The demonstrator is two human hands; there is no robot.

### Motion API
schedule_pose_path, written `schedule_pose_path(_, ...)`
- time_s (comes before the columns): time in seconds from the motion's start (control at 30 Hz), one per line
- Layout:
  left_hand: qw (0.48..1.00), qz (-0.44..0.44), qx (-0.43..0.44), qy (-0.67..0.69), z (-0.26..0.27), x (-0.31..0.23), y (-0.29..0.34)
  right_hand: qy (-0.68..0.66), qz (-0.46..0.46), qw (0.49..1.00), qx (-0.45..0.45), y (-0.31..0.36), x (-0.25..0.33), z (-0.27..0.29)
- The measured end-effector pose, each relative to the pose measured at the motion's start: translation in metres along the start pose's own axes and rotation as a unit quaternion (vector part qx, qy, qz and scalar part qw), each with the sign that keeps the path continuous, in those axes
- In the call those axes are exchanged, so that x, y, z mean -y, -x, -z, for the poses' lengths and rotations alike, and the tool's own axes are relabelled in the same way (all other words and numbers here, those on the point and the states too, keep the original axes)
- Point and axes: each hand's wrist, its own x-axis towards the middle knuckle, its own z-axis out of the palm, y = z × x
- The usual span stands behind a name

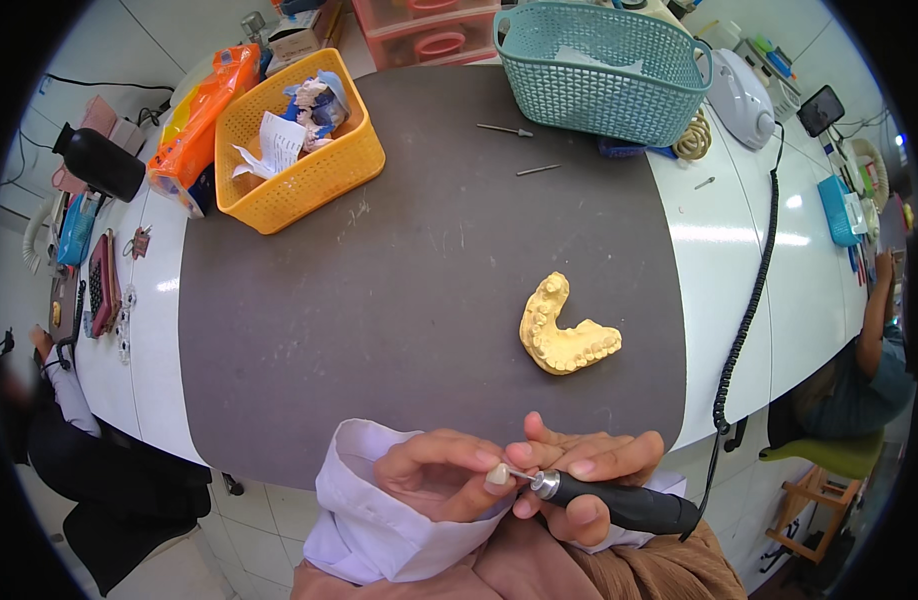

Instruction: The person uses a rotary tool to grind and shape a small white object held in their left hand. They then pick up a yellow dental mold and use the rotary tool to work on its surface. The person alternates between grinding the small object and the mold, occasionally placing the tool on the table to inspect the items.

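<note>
My left hand (431, 468) pinches a small whitish dental crown (497, 475) between thumb and fingertips. My right hand (604, 458) is wrapped round a black rotary handpiece (634, 508) with a metal collar. The handpiece's thin metal bur reaches left to the crown; whether its tip touches the crown I cannot tell. Both hands are close together over my lap, just off the mat's front edge. Beyond them, on the grey mat (399, 300), lies a yellow plaster dental model (559, 345), a curved arch with teeth.
A yellow basket (299, 195) with paper and wrappers stands at the back left, a teal basket (604, 90) at the back right. Two loose burs (505, 130) lie near it. A coiled black cord (749, 310) runs from a white control unit (744, 100). People sit at both sides.
</note>
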Motion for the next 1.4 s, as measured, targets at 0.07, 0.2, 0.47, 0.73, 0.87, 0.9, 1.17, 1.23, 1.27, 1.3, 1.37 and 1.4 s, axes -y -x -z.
schedule_pose_path(0.07,1.000,0.004,0.002,0.023,-0.001,0.002,-0.002,0.016,-0.006,0.999,0.028,-0.002,0.003,0.005)
schedule_pose_path(0.2,1.000,0.003,0.022,0.001,0.001,0.003,-0.003,0.038,-0.021,0.998,0.042,-0.004,0.010,0.005)
schedule_pose_path(0.47,1.000,-0.001,0.020,0.015,0.001,0.004,-0.002,0.043,-0.018,0.998,0.030,-0.003,0.010,0.002)
schedule_pose_path(0.73,1.000,-0.004,0.019,0.024,0.001,0.005,-0.001,0.041,-0.007,0.999,0.034,-0.003,0.007,0.004)
schedule_pose_path(0.87,1.000,-0.005,0.016,0.013,0.002,0.004,0.000,0.038,0.009,0.999,0.019,-0.002,0.002,0.002)
schedule_pose_path(0.9,1.000,-0.007,0.013,0.008,0.001,0.003,-0.001,0.027,0.013,1.000,0.004,-0.001,0.000,0.001)
schedule_pose_path(1.17,0.972,-0.038,0.065,-0.222,0.015,-0.017,-0.009,-0.007,-0.021,1.000,0.009,-0.006,0.005,0.006)
schedule_pose_path(1.23,0.971,-0.039,0.069,-0.225,0.017,-0.017,-0.010,-0.004,-0.029,0.999,0.016,-0.007,0.005,0.007)
schedule_pose_path(1.27,0.971,-0.040,0.071,-0.227,0.018,-0.018,-0.010,-0.004,-0.030,0.999,0.014,-0.006,0.004,0.008)
schedule_pose_path(1.3,0.970,-0.040,0.073,-0.228,0.018,-0.018,-0.011,-0.005,-0.031,0.999,0.012,-0.006,0.004,0.008)
schedule_pose_path(1.37,0.970,-0.041,0.072,-0.227,0.018,-0.018,-0.011,0.006,-0.039,0.999,0.008,-0.007,0.005,0.006)
schedule_pose_path(1.4,0.971,-0.041,0.071,-0.226,0.018,-0.018,-0.011,0.012,-0.043,0.999,0.006,-0.008,0.005,0.005)
